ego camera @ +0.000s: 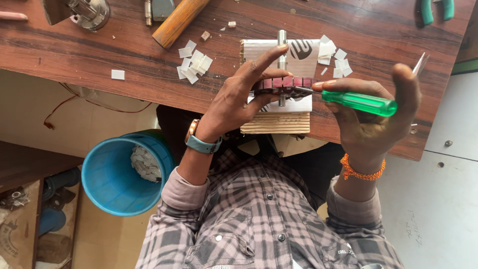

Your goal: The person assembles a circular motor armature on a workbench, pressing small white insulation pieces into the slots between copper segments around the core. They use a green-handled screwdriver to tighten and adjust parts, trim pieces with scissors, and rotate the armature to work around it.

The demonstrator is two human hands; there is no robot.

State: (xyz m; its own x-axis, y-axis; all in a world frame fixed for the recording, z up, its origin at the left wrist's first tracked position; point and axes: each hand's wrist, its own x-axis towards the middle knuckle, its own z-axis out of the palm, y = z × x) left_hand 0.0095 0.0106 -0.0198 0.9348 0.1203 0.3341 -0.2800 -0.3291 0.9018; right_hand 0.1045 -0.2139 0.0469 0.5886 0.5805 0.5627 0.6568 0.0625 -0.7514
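Observation:
My left hand (244, 94) grips a dark red segmented ring-like part (289, 82) mounted on a metal shaft (282, 40), above a piece of white and corrugated cardboard (276, 122) on the wooden bench. My right hand (371, 114) holds a screwdriver with a green translucent handle (359, 101). Its tip touches the right side of the red part. A thin clear strip (420, 64) sticks up past my right thumb.
Small white paper scraps (193, 64) lie scattered on the bench (99, 55). A wooden hammer handle (178, 21), a metal fitting (90, 12) and green-handled pliers (436, 10) sit at the far edge. A blue bucket (122, 172) with scraps stands under the bench.

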